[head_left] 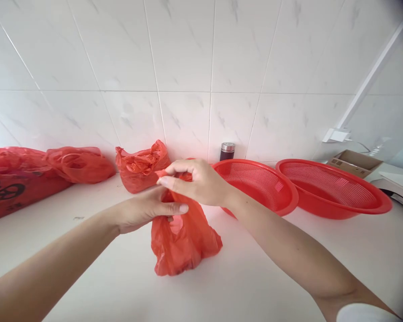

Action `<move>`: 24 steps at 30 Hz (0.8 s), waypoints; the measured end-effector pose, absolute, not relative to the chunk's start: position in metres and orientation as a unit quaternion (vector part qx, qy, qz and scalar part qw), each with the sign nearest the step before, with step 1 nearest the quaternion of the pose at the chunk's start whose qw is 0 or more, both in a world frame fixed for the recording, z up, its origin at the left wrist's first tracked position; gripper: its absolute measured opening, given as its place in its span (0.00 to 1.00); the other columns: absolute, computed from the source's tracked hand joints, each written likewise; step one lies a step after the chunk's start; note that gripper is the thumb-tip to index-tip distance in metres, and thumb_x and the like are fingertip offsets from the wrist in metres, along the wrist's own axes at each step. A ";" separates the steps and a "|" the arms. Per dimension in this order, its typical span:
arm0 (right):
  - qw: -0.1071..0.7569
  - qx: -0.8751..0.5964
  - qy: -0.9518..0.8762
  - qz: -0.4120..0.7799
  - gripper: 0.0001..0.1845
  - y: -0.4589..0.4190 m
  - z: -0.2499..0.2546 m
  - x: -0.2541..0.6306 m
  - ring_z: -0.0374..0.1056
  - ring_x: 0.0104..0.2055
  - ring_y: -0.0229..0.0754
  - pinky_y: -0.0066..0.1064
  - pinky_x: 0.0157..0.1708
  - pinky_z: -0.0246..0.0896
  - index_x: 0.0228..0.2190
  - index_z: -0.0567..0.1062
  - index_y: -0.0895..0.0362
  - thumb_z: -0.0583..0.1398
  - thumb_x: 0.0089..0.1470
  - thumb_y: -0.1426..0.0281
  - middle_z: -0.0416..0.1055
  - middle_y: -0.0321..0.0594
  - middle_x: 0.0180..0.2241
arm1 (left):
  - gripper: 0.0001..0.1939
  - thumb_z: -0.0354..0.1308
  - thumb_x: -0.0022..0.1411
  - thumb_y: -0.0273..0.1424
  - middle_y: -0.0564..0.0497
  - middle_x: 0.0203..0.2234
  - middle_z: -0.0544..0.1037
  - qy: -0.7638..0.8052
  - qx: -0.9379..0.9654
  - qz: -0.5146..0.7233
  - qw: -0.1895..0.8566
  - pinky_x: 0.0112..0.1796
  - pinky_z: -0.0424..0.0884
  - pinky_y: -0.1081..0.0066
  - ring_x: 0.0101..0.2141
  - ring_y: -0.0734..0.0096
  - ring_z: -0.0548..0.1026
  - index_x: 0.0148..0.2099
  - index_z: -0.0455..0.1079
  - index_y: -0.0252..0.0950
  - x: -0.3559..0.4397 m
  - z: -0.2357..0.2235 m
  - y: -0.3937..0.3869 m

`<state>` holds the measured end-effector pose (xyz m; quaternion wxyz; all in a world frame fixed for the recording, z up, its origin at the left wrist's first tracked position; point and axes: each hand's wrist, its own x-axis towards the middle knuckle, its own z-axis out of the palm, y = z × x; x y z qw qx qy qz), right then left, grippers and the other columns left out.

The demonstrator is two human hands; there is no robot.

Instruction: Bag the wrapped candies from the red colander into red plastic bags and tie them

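Observation:
A thin red plastic bag [191,243] hangs bunched below both of my hands, its lower part at the white tabletop. My left hand [147,210] is closed round the upper part of the bag, thumb across the front and the other fingers mostly behind the plastic. Just above it, my right hand [198,181] pinches the bag's gathered top between thumb and fingers. What the bag contains, if anything, cannot be made out.
Along the wall at left lie a large printed red bag [23,192], a knotted red bag [83,165] and an upright red bag [137,172]. Behind my right arm stand a dark flask [227,152], two red colanders [255,167] and a cardboard box [351,163].

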<state>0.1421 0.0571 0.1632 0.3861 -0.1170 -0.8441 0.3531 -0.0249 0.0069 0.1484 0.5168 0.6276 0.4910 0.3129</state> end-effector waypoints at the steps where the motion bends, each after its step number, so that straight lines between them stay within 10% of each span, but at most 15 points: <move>1: 0.377 -0.106 -0.854 0.342 0.10 0.057 0.163 0.138 0.69 0.41 0.37 0.32 0.44 0.63 0.29 0.76 0.54 0.59 0.58 0.63 0.73 0.32 0.34 | 0.12 0.65 0.53 0.39 0.54 0.27 0.72 0.488 0.629 0.310 0.520 0.31 0.71 0.67 0.28 0.69 0.72 0.38 0.72 0.40 -0.021 0.148 0.006; 11: 0.348 -0.175 -0.818 0.423 0.05 0.075 0.137 0.165 0.68 0.33 0.36 0.30 0.35 0.65 0.33 0.74 0.57 0.61 0.57 0.68 0.72 0.34 0.30 | 0.25 0.49 0.64 0.50 0.55 0.15 0.64 0.549 0.562 0.302 0.540 0.19 0.60 0.75 0.18 0.76 0.61 0.36 0.78 0.36 -0.032 0.143 0.007; 16: 0.353 -0.155 -0.821 0.422 0.03 0.035 0.143 0.178 0.70 0.38 0.37 0.30 0.39 0.66 0.34 0.76 0.55 0.61 0.58 0.69 0.74 0.34 0.33 | 0.20 0.50 0.67 0.43 0.51 0.23 0.75 0.459 0.620 0.307 0.557 0.32 0.69 0.70 0.25 0.71 0.70 0.33 0.76 0.36 -0.041 0.151 0.005; 24: 0.459 -0.193 -0.739 0.453 0.14 0.056 0.101 0.146 0.67 0.52 0.39 0.34 0.53 0.61 0.49 0.71 0.51 0.52 0.66 0.62 0.71 0.38 0.48 | 0.04 0.56 0.60 0.33 0.54 0.33 0.76 0.569 0.724 0.268 0.284 0.27 0.66 0.74 0.28 0.73 0.71 0.37 0.72 0.41 -0.039 0.140 0.004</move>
